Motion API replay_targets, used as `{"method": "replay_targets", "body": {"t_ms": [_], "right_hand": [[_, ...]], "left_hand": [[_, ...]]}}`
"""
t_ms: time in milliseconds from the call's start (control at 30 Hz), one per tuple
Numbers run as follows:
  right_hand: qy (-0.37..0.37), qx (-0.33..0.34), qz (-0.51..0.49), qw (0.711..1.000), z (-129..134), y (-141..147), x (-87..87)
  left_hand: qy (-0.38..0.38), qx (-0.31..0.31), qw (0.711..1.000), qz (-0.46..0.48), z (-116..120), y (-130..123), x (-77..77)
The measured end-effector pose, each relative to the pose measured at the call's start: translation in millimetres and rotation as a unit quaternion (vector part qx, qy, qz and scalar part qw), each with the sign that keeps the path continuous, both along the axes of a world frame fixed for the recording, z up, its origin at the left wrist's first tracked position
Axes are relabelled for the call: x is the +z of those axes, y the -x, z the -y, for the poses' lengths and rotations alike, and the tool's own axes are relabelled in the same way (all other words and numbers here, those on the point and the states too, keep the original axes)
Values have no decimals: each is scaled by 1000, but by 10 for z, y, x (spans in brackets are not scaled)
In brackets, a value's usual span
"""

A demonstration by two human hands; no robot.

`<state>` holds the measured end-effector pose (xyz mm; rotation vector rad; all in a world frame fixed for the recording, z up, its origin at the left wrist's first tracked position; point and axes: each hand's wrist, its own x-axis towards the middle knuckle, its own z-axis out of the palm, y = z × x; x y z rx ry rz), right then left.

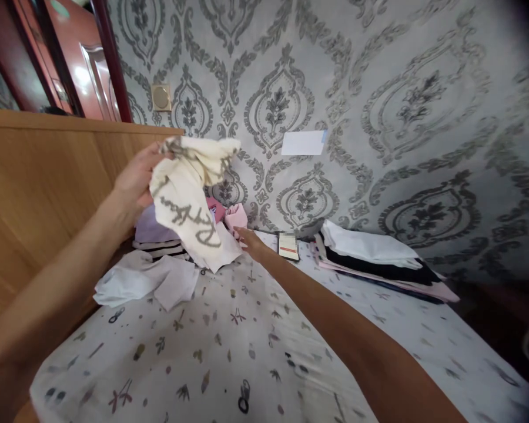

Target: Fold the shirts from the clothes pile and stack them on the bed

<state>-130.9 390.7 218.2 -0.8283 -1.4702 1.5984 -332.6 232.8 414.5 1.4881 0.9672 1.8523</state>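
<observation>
My left hand (136, 176) is closed on a cream garment (183, 205) with dark lettering, holding it up above the left side of the bed. The garment hangs down, its lower end near the sheet. My right hand (249, 242) reaches to the far side of the bed, beside the garment's lower edge and a small pink bundle (235, 217); its fingers are apart. Under and behind the raised garment lie a lilac cloth (152, 226) and striped folded clothes (163, 248). A crumpled white and pale grey garment (145, 279) lies in front of them.
A stack of folded clothes (374, 252) lies at the right by the wall. A small box-like item (288, 245) sits near the wall in the middle. The wooden headboard (48, 194) borders the left side. The patterned sheet (220, 352) covers the bed.
</observation>
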Motion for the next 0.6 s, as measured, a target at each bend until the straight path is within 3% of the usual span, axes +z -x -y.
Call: {"method": "replay_targets", "body": {"t_ms": [67, 167, 200, 233, 267, 300, 367, 433, 467, 533, 600], "right_hand": [[8, -35, 4, 999, 222, -108, 0], [39, 15, -70, 997, 705, -410, 3], [65, 48, -97, 992, 881, -542, -17], [93, 68, -111, 987, 1050, -686, -53], [120, 72, -106, 984, 1202, -838, -102], [141, 52, -93, 984, 1330, -995, -162], [165, 3, -74, 984, 1506, -1297, -284], [159, -25, -67, 985, 1592, -1562, -364], [149, -27, -62, 987, 1613, -1679, -378], [121, -31, -41, 991, 1636, -1890, -363], [95, -43, -17, 994, 1658, -2084, -316]], "left_hand": [[67, -42, 997, -8, 12, -242, -321], [150, -139, 971, -121, 58, -519, -818], [173, -195, 942, -210, 93, -558, -957], [193, -251, 895, -314, 138, -559, -1078], [211, -285, 836, -418, 191, -520, -1181], [228, -280, 780, -512, 247, -442, -1270], [270, -138, 694, -653, 357, -200, -1422], [321, 85, 611, -719, 430, 83, -1556], [336, 131, 587, -725, 445, 212, -1617], [347, 179, 570, -723, 433, 405, -1715], [339, 207, 573, -717, 390, 488, -1765]]}}
